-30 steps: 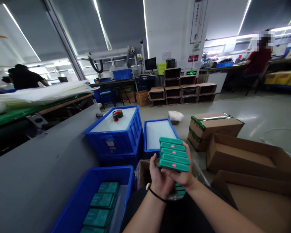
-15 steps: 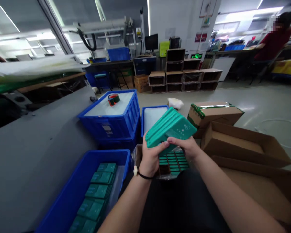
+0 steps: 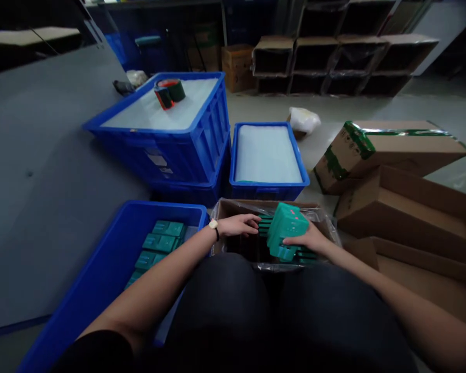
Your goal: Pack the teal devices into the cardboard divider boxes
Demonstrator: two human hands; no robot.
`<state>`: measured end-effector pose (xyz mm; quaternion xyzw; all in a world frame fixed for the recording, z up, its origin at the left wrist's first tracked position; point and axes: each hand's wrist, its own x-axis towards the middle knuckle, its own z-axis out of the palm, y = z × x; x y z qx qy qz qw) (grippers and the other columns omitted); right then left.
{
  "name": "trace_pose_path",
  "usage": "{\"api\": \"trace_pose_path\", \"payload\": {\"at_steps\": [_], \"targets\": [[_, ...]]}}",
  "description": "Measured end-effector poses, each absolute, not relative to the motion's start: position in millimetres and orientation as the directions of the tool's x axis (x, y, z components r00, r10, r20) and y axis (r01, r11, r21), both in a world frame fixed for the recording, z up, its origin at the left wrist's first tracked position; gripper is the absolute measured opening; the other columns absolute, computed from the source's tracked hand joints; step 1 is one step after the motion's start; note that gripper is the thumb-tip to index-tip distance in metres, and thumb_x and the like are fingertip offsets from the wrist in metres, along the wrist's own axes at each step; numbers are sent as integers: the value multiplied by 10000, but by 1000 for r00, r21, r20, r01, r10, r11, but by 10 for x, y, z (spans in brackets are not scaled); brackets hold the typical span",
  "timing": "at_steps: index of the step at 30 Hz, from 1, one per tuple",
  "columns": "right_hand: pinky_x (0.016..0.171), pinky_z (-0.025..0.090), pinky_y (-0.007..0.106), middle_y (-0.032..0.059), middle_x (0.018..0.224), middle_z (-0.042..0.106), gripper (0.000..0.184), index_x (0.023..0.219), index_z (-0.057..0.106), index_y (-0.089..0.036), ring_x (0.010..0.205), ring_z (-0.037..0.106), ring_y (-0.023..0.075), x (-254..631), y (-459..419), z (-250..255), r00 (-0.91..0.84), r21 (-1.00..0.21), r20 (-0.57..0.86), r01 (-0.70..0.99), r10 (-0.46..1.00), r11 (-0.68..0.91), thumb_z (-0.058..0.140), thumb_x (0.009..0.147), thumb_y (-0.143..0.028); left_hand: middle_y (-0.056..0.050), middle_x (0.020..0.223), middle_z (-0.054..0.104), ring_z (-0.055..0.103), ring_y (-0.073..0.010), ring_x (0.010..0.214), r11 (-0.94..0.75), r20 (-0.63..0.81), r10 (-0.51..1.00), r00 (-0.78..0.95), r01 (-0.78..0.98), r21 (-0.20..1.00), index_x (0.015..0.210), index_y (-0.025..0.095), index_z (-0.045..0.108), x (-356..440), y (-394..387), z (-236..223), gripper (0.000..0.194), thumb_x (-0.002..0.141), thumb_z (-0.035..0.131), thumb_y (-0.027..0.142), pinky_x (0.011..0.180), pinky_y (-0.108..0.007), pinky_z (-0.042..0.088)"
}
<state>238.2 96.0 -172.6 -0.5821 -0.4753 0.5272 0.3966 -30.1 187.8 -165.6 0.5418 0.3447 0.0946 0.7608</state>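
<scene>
My right hand [image 3: 308, 238] grips a stack of green plastic cases [image 3: 289, 228], thumb across the printed face, above an open cardboard carton [image 3: 233, 208] lined with clear plastic. My left hand [image 3: 241, 225] reaches over the carton's left part with fingers stretched out and nothing visible in them. Its fingertips are close to the row of green cases [image 3: 264, 226] standing in the carton; whether they touch, I cannot tell. The carton's near left part is dark inside. More green cases [image 3: 163, 242] lie in a long blue bin [image 3: 100, 264] on my left, partly behind my forearm.
Ahead stand stacked blue crates [image 3: 205, 150] with two tape rolls [image 3: 169, 93] on the white top sheet. A smaller blue crate [image 3: 269, 184] is right of them. Open cardboard boxes [image 3: 415, 212] and a green-taped carton [image 3: 404, 147] sit at right. A grey panel [image 3: 42, 181] borders the left.
My view has tipped downward. Both hands held the stack; now my left hand has let go and is over the carton, while my right hand has lowered the stack towards it.
</scene>
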Motion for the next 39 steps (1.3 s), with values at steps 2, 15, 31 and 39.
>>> {"api": "trace_pose_path", "payload": {"at_steps": [2, 15, 31, 39], "targets": [[932, 515, 496, 113, 1080, 696, 920, 1202, 489, -189, 990, 656, 306, 2317, 948, -1956, 4, -961, -234, 152, 972, -231, 924, 411, -365, -54, 942, 642, 631, -149, 744, 444, -440, 519, 733, 208, 871, 1112, 227, 673, -234, 1881, -1962, 572, 563, 813, 142, 611, -264, 527], [1057, 386, 540, 185, 1363, 495, 1190, 1426, 313, -196, 1255, 478, 378, 2279, 810, -2333, -239, -917, -214, 384, 947, -111, 930, 425, -377, -20, 825, 653, 620, -138, 675, 347, -408, 458, 789, 264, 900, 1165, 213, 624, -124, 1727, -2247, 597, 617, 824, 339, 599, -243, 510], [637, 606, 388, -71, 715, 577, 1371, 1474, -163, -255, 666, 656, 206, 2292, 760, -2390, -372, -792, -605, 185, 704, -582, 878, 584, -319, -81, 1113, 610, 630, -214, 941, 301, -303, 376, 875, 194, 934, 1440, 257, 382, -169, 1725, -2239, 1154, 417, 910, 177, 783, -349, 557], [1137, 272, 551, 144, 1460, 366, 1301, 1510, 122, -254, 1358, 336, 371, 2437, 843, -2412, -421, -826, -552, 392, 720, -405, 916, 481, -313, 35, 838, 576, 688, -192, 774, 506, -339, 308, 889, 148, 850, 1373, 278, 469, -160, 1715, -2120, 984, 495, 905, 195, 748, -354, 559]]}}
